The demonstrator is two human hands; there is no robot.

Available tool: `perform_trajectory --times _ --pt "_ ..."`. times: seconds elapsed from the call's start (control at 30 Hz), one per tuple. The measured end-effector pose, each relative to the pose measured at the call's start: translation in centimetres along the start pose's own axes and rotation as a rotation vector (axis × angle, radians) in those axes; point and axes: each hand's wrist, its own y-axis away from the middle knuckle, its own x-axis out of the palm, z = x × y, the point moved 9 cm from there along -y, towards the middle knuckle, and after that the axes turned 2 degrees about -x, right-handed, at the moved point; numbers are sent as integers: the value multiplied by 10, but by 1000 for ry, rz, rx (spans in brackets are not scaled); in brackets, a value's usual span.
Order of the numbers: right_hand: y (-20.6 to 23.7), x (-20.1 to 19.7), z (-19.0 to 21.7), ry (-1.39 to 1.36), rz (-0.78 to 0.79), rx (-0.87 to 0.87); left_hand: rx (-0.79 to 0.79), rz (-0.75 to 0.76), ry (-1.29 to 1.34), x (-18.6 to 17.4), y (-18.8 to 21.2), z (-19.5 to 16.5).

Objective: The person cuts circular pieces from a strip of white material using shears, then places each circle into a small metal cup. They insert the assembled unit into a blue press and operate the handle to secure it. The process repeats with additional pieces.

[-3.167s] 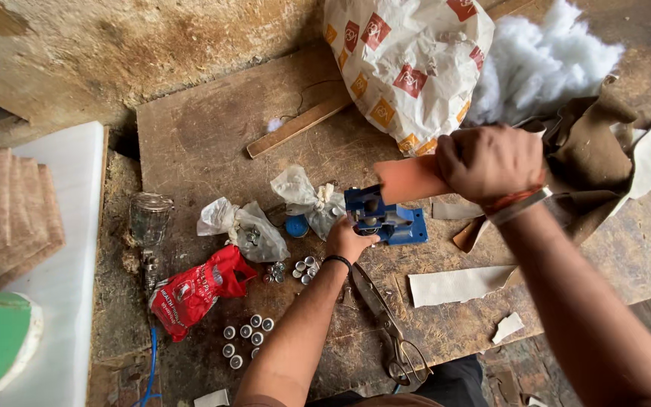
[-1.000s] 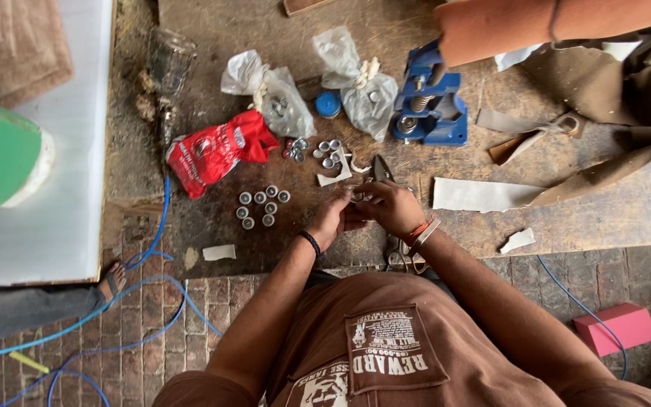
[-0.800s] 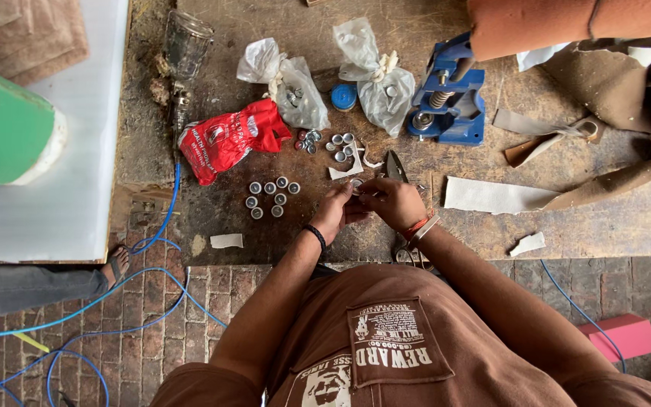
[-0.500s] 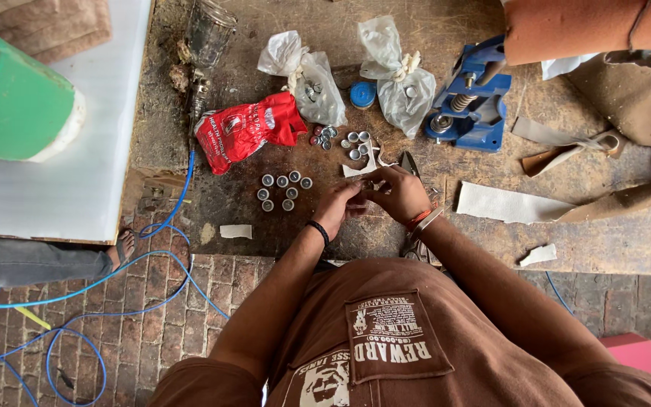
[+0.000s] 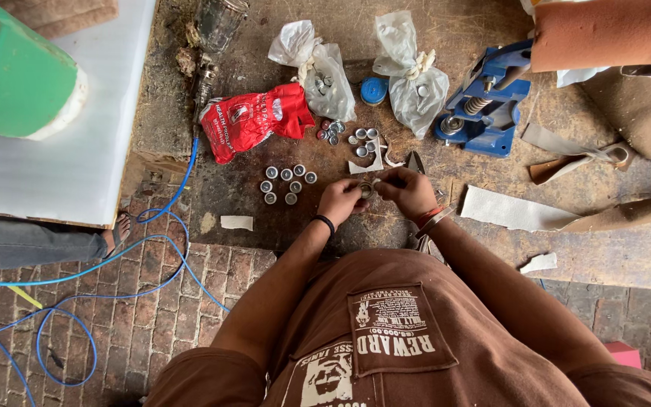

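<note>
My left hand and my right hand meet over the near edge of the wooden workbench. Together they pinch a small round metal piece between the fingertips. Several small silver caps lie in a cluster just left of my left hand, and more loose caps lie beyond the hands. A scissor tip shows just past my right hand. The blue hand press stands at the back right.
A red plastic bag, two clear bags of parts and a blue lid lie behind the caps. Brown leather pieces and white strips cover the right. A white board with a green block is left; blue cable runs over the brick floor.
The view has drifted so the bench items sit lower and more to the right. My hands stay together at the bench edge, still working the small metal piece.
</note>
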Motion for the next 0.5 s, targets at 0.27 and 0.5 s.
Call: perform_trajectory --times 0.27,0.5 --pt "-7 14 -24 -815 162 259 511 -331 -773 -8 29 -56" --pt "3 26 -8 -539 111 223 473 -63 -414 1 41 -71"
